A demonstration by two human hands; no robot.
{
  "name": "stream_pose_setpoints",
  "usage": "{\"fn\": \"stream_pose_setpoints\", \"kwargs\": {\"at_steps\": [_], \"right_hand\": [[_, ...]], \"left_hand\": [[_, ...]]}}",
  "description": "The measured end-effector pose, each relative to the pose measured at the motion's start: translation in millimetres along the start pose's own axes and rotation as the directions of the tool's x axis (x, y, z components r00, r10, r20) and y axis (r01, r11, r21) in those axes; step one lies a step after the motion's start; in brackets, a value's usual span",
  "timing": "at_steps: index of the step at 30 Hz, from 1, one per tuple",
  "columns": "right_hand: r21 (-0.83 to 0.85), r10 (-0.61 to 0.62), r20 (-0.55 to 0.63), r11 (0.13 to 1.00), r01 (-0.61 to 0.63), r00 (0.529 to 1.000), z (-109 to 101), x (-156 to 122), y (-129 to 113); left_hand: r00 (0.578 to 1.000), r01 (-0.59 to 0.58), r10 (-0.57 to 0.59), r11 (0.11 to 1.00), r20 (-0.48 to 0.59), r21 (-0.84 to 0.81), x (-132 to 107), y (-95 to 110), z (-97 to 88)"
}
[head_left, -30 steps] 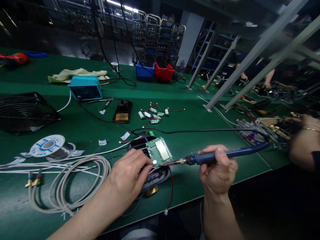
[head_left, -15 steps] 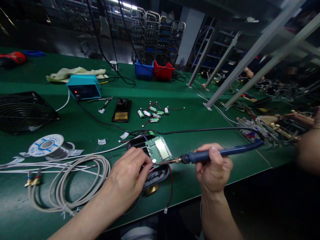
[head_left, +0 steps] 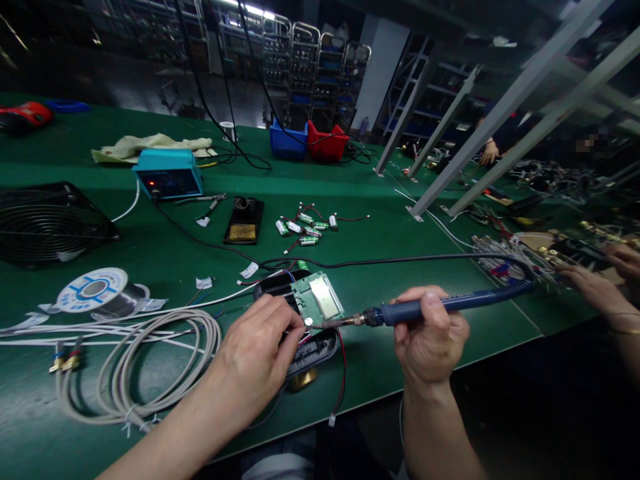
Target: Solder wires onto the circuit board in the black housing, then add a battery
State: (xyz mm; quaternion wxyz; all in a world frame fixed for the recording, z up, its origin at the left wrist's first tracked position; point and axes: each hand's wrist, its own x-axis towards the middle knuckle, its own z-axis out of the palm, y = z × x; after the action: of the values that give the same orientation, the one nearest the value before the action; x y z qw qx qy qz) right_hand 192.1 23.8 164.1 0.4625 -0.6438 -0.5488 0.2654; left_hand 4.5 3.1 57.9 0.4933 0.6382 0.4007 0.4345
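My right hand (head_left: 434,330) is closed around the blue handle of a soldering iron (head_left: 407,312). The iron's tip points left, at the lower edge of a green circuit board (head_left: 306,293) with a small display (head_left: 325,297). Fingers pinched, my left hand (head_left: 263,340) is at the board's lower left corner, close to the tip; what it pinches is hidden, though thin wires show beside the fingertips. Beneath the board lies a dark grey housing (head_left: 320,353) with a brass fitting (head_left: 304,380) below it. A red-and-black lead (head_left: 343,373) with a white plug hangs down on the right.
Coiled grey cable (head_left: 115,373) and a solder spool (head_left: 100,293) lie left. Behind are an iron stand (head_left: 243,223), several small batteries (head_left: 307,230) and a teal soldering station (head_left: 169,175). The iron's cord (head_left: 380,261) crosses the bench. A co-worker's hands (head_left: 595,287) are at right.
My right hand and the iron have shifted slightly to the right. My left hand stays put. At the right, the co-worker's hands have moved and now show more clearly over the parts.
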Motion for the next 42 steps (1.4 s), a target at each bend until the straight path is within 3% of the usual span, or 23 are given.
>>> {"fn": "stream_pose_setpoints", "kwargs": {"at_steps": [6, 12, 16, 21, 24, 27, 29, 35, 38, 40, 42], "right_hand": [[-0.010, 0.023, -0.185, 1.000, -0.025, 0.982, -7, 15, -11], [0.006, 0.181, -0.264, 0.983, -0.186, 0.947, -21, 42, -16], [-0.307, 0.094, -0.222, 0.938, -0.161, 0.970, -36, 48, -1], [-0.252, 0.017, -0.226, 0.965, -0.075, 0.974, -37, 46, 0], [-0.125, 0.198, -0.256, 0.964, -0.236, 0.946, -30, 50, -12], [0.077, 0.427, -0.285, 0.903, -0.423, 0.858, -21, 56, -23], [0.190, 0.504, -0.226, 0.862, -0.470, 0.834, -15, 61, -27], [0.346, 0.446, 0.064, 0.829, -0.439, 0.893, 19, 81, -20], [0.301, 0.400, 0.218, 0.840, -0.451, 0.890, 48, 95, -11], [0.234, 0.360, 0.350, 0.860, -0.453, 0.865, 71, 104, -3], [0.153, 0.322, 0.482, 0.885, -0.440, 0.815, 97, 112, 7]], "left_hand": [[1.000, 0.009, -0.009, 1.000, 0.017, -0.008, -2, -1, -0.4], [1.000, 0.014, -0.014, 1.000, 0.015, -0.007, -1, 0, -1.3], [1.000, 0.003, -0.003, 1.000, 0.008, -0.009, 1, 2, -2.7], [1.000, 0.003, -0.003, 1.000, 0.005, -0.015, 1, 2, -2.9], [1.000, 0.016, -0.016, 1.000, 0.017, -0.016, 1, 1, -1.9], [1.000, 0.007, -0.006, 0.999, 0.009, -0.033, 0, -1, 0.2], [1.000, 0.001, -0.001, 0.999, 0.000, -0.044, 0, -2, 1.8], [0.999, 0.047, -0.048, 0.992, -0.004, -0.116, -4, -2, 10.3], [0.993, -0.070, 0.058, 0.991, -0.107, -0.118, -1, -10, 19.3], [0.936, -0.223, 0.221, 0.975, -0.275, 0.023, 2, -18, 23.8], [0.857, -0.333, 0.376, 0.926, -0.353, 0.177, 4, -26, 24.5]]}}
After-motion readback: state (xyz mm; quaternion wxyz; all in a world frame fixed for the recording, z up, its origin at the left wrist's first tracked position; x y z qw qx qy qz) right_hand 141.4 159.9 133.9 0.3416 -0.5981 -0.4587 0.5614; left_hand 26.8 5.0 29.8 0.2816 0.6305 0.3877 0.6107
